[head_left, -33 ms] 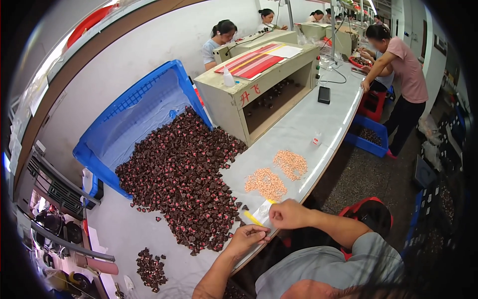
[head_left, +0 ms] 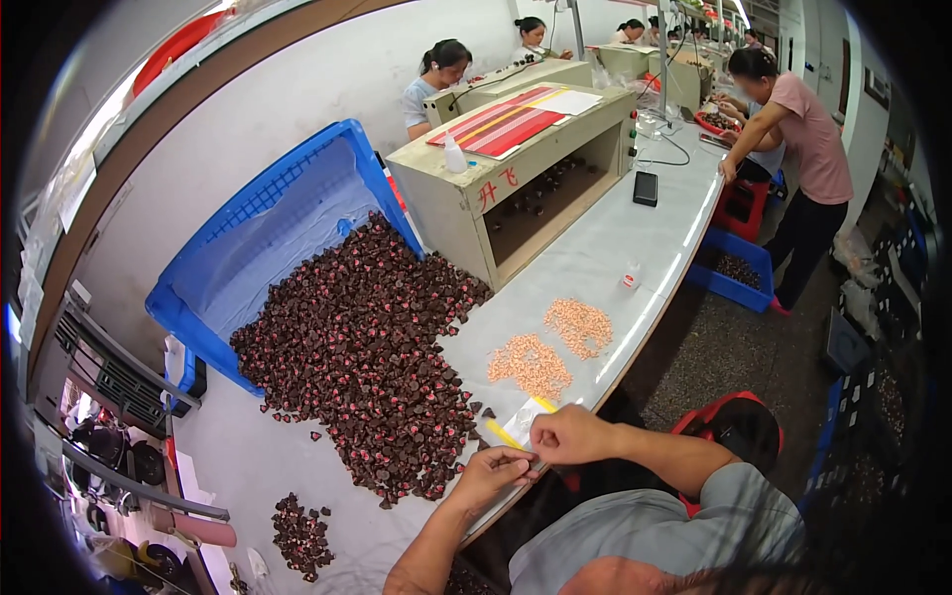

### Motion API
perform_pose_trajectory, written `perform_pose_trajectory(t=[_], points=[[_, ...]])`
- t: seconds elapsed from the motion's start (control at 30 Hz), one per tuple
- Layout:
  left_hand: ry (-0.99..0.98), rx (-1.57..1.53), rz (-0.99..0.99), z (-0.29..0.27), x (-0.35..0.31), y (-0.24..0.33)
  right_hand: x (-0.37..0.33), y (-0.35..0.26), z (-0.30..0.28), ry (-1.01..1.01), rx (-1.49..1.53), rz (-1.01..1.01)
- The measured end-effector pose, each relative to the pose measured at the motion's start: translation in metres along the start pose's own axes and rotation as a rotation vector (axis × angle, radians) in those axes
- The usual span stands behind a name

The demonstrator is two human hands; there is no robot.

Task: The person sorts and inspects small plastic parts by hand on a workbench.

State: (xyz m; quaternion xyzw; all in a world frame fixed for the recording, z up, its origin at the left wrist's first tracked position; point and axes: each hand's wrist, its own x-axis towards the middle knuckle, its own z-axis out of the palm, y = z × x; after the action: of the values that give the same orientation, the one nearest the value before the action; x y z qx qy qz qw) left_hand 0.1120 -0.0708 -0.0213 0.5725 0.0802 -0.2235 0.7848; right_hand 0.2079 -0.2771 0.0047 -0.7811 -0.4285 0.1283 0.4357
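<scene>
At the table's near edge my left hand (head_left: 493, 470) is closed in a pinch, thumb and fingertips together on something too small to make out. Close against it, my right hand (head_left: 572, 434) is also closed, its fingers curled down, so whatever they hold is hidden. Just beyond both hands lies a small white sheet with yellow strips (head_left: 519, 423), partly covered by my right hand. Past the sheet are two flat patches of tiny peach-coloured pieces (head_left: 531, 365). A large heap of small dark brown pieces with pink-red marks (head_left: 357, 357) spreads to the left.
A tipped blue crate (head_left: 164, 297) stands behind the heap. A smaller dark pile (head_left: 301, 537) lies at the near left. Beyond are an open-fronted box (head_left: 436, 213), a small bottle (head_left: 631, 277) and a black phone-like object (head_left: 646, 189). Co-workers sit and stand farther off.
My right hand has shifted slightly left and down, closer to my left hand's fingertips. My left hand stays in place.
</scene>
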Motion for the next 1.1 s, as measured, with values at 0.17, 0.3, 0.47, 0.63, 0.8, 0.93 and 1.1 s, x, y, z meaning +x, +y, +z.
perform_pose_trajectory(t=[0.17, 0.3, 0.47, 0.63, 0.8, 0.93, 1.1], points=[[0.026, 0.011, -0.022, 0.001, -0.001, 0.005, -0.002, -0.006, 0.02, 0.025, 0.095, -0.018], [0.041, 0.003, -0.044, -0.001, -0.002, 0.006, -0.003, -0.005, 0.023, 0.042, 0.117, -0.05], [0.011, 0.009, -0.043, -0.003, -0.001, 0.003, -0.001, -0.01, 0.016, -0.011, 0.078, 0.008], [0.003, 0.032, -0.061, -0.002, -0.001, 0.005, 0.001, -0.006, 0.014, -0.099, 0.148, 0.085], [-0.001, 0.042, -0.06, -0.001, -0.002, 0.005, 0.002, -0.007, 0.009, -0.206, 0.296, 0.196], [0.009, 0.043, -0.059, 0.001, -0.003, 0.006, 0.0, -0.009, 0.01, -0.167, 0.243, 0.149], [0.065, 0.014, -0.043, 0.0, -0.004, 0.003, 0.007, -0.013, -0.003, -0.032, -0.082, -0.054]])
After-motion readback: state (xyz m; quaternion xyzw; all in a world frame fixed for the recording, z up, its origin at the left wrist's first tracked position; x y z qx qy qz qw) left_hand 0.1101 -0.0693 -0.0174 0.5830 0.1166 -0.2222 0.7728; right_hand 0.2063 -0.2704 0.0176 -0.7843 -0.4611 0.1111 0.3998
